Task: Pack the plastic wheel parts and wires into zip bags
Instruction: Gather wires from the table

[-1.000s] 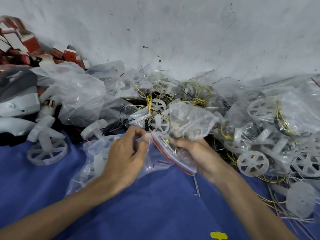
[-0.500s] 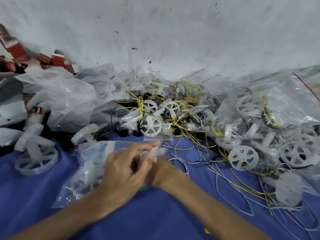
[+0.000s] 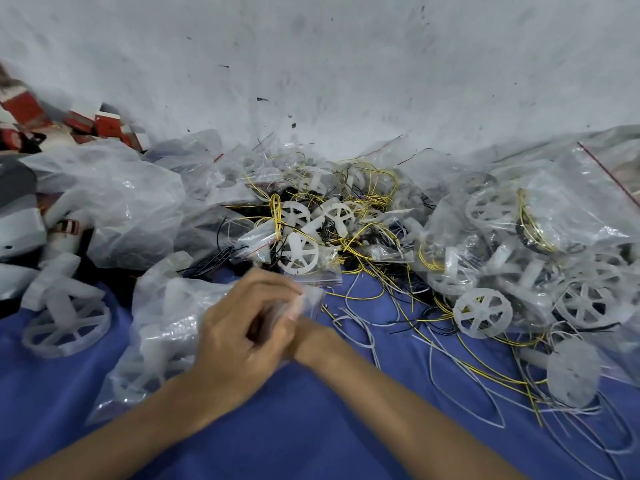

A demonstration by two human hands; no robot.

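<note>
Right up front, two forearms cross a blue cloth and meet at its middle. The left hand lies over the right hand. Its fingers are curled and pinch the edge of a small zip bag. The right hand is mostly hidden behind it, so I cannot tell whether it grips anything.

Under the left wrist lies a filled bag of wheel parts. To the right, thin wires trail over the cloth beside a loose wheel. Further back is a heap of white wheels and yellow wire, with a big bag of wheels at its right. Red and white boxes sit against the wall.

The step looks like handling the small zip bag's mouth, opening or sealing it; blur hides which. If it is empty, the next move calls for spreading the mouth with both hands, then reaching for a wheel and a wire from the heap.
</note>
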